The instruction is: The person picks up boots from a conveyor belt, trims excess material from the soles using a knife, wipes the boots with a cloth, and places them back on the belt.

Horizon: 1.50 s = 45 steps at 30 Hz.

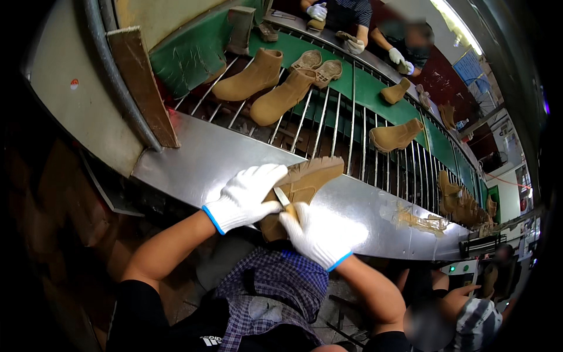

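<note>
A tan boot [309,183] with a ridged sole is held tilted over the metal edge of the bench, its toe pointing away to the right. White-gloved, my left hand [247,195] is closed around the boot's left side, fingers on the sole side. My right hand [316,236], also gloved, grips a small tool [282,198] with a pale, flat blade and a tan handle. The blade lies against the boot beside my left thumb; whether it is a knife or a scraper I cannot tell. My right glove hides part of the boot's shaft.
Beyond the steel ledge [193,146] runs a rack of metal rods [319,126] over a green belt [346,79]. Tan boots [284,97] and loose soles [328,71] rest there. Across the line, co-workers' gloved hands [354,44] handle shoe parts. Another person [478,317] sits at the right.
</note>
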Available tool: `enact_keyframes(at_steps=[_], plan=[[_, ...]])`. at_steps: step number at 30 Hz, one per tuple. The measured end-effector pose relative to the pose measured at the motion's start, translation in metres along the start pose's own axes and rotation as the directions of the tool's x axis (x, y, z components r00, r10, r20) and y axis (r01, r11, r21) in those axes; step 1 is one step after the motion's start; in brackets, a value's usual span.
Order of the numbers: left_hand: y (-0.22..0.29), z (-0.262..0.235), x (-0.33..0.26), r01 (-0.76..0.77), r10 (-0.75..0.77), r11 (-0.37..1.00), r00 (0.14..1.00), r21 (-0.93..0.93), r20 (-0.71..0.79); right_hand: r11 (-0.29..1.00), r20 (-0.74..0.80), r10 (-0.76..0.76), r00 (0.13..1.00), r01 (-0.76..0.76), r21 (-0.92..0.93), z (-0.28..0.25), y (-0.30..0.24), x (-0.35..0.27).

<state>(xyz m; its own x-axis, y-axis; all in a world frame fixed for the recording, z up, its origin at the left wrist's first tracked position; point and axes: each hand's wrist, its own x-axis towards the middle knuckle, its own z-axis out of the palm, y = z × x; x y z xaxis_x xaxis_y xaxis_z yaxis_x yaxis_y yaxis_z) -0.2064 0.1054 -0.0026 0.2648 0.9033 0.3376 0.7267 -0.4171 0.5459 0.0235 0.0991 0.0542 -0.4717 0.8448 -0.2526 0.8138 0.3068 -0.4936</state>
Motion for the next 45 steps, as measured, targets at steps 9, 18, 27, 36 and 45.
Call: enact_keyframes(at_steps=[9,18,27,36,45], plan=[[0.011,-0.015,0.006,0.039,-0.049,0.996,0.990,0.077,0.130,0.936,-0.054,-0.088,0.995,0.065,-0.346,-0.051,0.045,-0.009],[0.015,-0.025,0.013,0.034,-0.072,0.991,0.953,0.130,0.296,0.916,-0.056,-0.201,0.978,0.167,-0.364,-0.061,0.054,0.029],[0.007,-0.029,0.014,0.021,-0.064,0.990,0.947,0.138,0.314,0.665,0.240,0.147,0.960,-0.275,0.694,-0.028,0.054,0.048],[0.030,-0.046,0.041,0.048,-0.143,0.977,0.873,0.210,0.467,0.985,-0.280,-0.082,0.956,0.035,-0.167,-0.049,0.069,0.028],[0.030,0.035,0.112,0.181,-0.186,0.982,0.925,0.047,0.331,1.000,-0.266,0.010,0.964,-0.014,-0.015,-0.038,0.072,0.035]])
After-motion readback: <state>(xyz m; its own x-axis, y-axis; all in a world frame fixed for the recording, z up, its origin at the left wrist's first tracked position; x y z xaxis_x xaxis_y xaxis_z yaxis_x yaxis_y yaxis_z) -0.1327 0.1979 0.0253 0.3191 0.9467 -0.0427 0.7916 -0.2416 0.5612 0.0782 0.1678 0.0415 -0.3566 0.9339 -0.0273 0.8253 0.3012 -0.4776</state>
